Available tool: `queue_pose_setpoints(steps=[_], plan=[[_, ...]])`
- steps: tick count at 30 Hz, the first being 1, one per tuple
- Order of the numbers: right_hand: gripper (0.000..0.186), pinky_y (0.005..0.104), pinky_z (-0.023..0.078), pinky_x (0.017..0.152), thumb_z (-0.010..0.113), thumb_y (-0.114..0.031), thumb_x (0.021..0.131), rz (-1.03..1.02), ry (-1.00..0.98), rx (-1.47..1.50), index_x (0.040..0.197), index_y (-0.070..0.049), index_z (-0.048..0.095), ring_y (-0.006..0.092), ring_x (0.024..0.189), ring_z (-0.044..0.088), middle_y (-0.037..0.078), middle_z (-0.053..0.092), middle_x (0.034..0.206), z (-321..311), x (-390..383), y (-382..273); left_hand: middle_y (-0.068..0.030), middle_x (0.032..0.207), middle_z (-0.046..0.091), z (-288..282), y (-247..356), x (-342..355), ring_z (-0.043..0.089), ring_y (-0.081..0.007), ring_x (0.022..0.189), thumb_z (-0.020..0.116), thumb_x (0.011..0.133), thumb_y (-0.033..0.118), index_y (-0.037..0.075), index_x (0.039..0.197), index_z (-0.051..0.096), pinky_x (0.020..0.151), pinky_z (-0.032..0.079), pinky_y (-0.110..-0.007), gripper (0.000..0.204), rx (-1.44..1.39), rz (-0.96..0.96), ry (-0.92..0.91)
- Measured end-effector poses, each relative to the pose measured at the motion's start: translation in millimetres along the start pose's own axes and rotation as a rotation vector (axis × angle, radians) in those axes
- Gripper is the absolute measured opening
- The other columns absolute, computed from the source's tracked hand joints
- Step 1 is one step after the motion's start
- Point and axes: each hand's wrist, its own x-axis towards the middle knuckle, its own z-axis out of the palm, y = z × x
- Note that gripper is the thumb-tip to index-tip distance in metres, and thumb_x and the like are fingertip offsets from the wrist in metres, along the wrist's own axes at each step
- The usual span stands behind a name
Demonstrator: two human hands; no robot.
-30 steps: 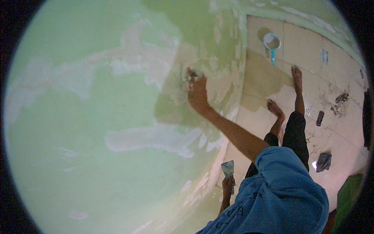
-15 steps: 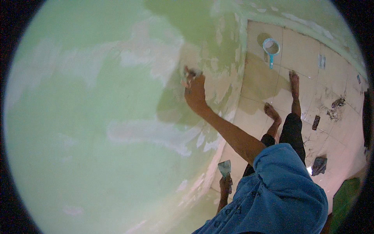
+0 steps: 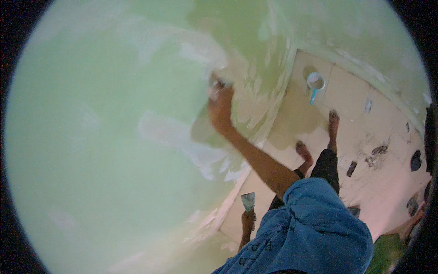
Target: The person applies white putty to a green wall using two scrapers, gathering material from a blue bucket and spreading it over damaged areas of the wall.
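Note:
My right hand [image 3: 221,102] presses against the pale green wall [image 3: 100,160], its arm stretched out. Its fingers are closed round a small greyish thing that I cannot make out, partly hidden by the hand and blurred. Pale patches of filler surround it on the wall, and a shadow falls close by. Lower down, near my body, my left hand [image 3: 247,221] grips a putty knife [image 3: 248,201] by the handle. The knife's wide blade points up, away from my fist, and stands apart from the wall.
On the tiled floor [image 3: 287,132] by the corner stands a round white dipper [image 3: 315,81] with a blue handle. My bare feet [image 3: 334,119] are below it. Dark debris [image 3: 378,150] and a small dark block [image 3: 351,168] lie to the right. Green material [image 3: 385,253] shows at lower right.
The whole view has tilted, so the floor and dipper sit lower in the picture. My right hand has slid slightly along the wall. The putty knife stays in my left hand.

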Motion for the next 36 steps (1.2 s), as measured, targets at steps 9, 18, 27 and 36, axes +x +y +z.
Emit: queue_pose_setpoints(steps=[9,18,27,36], plan=[[0.037,0.0370,0.045,0.073,0.055,-0.016,0.084,0.009,-0.358,-0.021,0.117,-0.001,0.049,0.0283,0.093,0.050,0.018,0.053,0.098,-59,-26,-31,-0.0021,0.063,0.049,8,44,2,0.046,-0.0111,0.049,0.050,0.091,0.033,0.005,0.087,0.052,0.043,0.039,-0.026,0.028,-0.408,0.178,-0.027],[0.042,0.0334,0.046,0.075,0.062,-0.023,0.081,0.316,-1.249,0.370,0.113,0.000,0.049,0.0207,0.088,0.054,0.009,0.057,0.100,-142,40,-74,-0.0049,0.071,0.054,-25,258,-53,0.051,-0.0137,0.054,0.051,0.090,0.037,0.007,0.095,0.048,0.047,0.043,-0.029,0.030,-0.602,0.650,-0.136],[0.048,0.0334,0.049,0.078,0.064,-0.007,0.075,0.570,-1.431,0.206,0.122,-0.006,0.050,0.0209,0.095,0.056,0.013,0.054,0.118,-152,81,-111,-0.0077,0.071,0.055,-42,385,-101,0.050,-0.0137,0.055,0.040,0.096,0.030,0.000,0.112,0.046,0.051,0.043,-0.029,0.035,-0.296,0.957,-0.244],[0.025,0.0277,0.044,0.063,0.065,-0.009,0.075,0.434,-0.967,0.207,0.096,-0.005,0.053,0.0130,0.076,0.055,0.004,0.057,0.087,-149,85,-92,-0.0050,0.068,0.056,-29,385,-122,0.050,-0.0104,0.049,0.043,0.092,0.040,0.004,0.106,0.048,0.044,0.041,-0.026,0.038,-0.483,0.925,-0.107]])
